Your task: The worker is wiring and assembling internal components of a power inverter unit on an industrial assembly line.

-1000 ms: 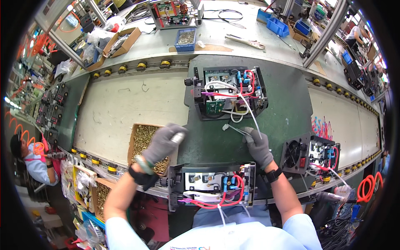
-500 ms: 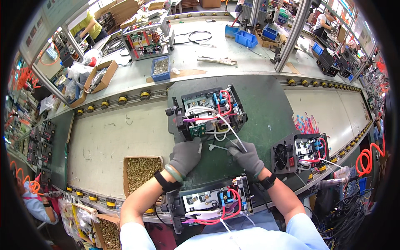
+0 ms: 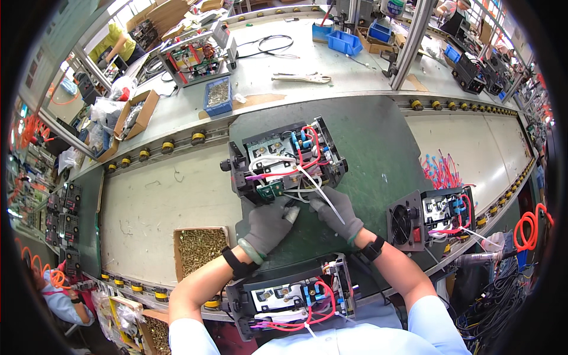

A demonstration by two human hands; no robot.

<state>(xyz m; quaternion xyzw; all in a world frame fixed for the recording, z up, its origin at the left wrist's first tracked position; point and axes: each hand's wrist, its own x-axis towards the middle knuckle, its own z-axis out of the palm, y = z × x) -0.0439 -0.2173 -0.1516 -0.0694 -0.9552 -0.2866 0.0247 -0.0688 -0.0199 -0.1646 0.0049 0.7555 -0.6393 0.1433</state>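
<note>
A black-framed electrical unit [image 3: 284, 160] with red and white wires, blue terminals and a small green circuit board [image 3: 270, 190] lies on the dark green work board [image 3: 373, 142]. My left hand [image 3: 271, 225], in a grey glove, is at its near edge just below the circuit board. Its fingers are curled together; what they hold, if anything, is hidden. My right hand [image 3: 338, 215], gloved too, pinches a white lead [image 3: 299, 195] at the unit's near side. The lead's connector is out of sight. A white cable tie's tail [image 3: 325, 198] sticks out across the right hand.
Similar units lie nearest me [image 3: 290, 299] and at right [image 3: 432, 216], the latter beside red wires [image 3: 441, 171]. A carton of brass-coloured small parts [image 3: 201, 249] stands left. Locking pliers [image 3: 302, 77] and a blue bin of small parts [image 3: 218, 97] are on the far bench.
Both hands have shifted slightly, my right one up and left to the unit's near edge. The white connector, visible between the hands before, is now hidden. The whole view has shifted slightly.
</note>
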